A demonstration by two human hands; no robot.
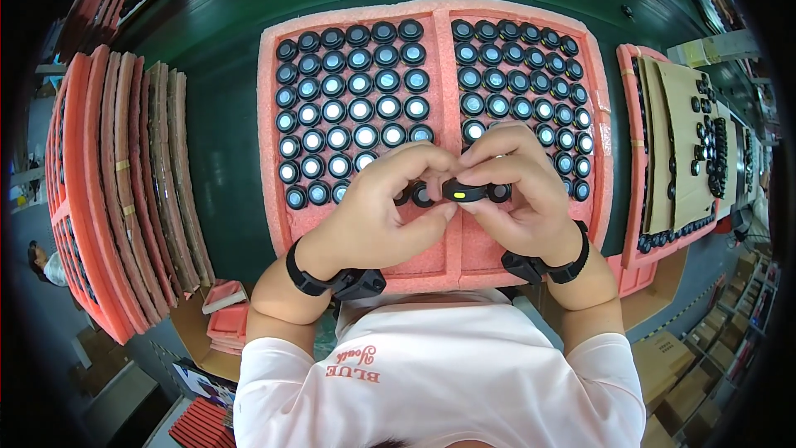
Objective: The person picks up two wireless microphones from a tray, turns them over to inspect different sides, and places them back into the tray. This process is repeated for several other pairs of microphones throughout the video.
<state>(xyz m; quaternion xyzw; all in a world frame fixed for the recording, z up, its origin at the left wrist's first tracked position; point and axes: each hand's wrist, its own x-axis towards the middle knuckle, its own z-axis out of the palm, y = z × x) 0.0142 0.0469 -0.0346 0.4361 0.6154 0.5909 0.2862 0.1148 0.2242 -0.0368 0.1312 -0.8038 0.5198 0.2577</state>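
My left hand (pixel 377 211) and my right hand (pixel 518 195) meet over the middle of a pink foam tray (pixel 439 12). Together their fingertips pinch a small black round part (pixel 464 192) with a yellow spot on its side. The tray has two halves, each filled with rows of several round black parts with pale glassy centres (pixel 361 83). More of these parts (pixel 514 83) fill the right half. My hands hide the tray's lower middle rows. Both wrists wear black bands.
The tray lies on a dark green table (pixel 220 25). A stack of pink foam trays and brown cardboard sheets (pixel 124 182) stands on edge at the left. Another pink tray with cardboard and black parts (pixel 676 149) is at the right. Cardboard boxes (pixel 688 382) sit lower right.
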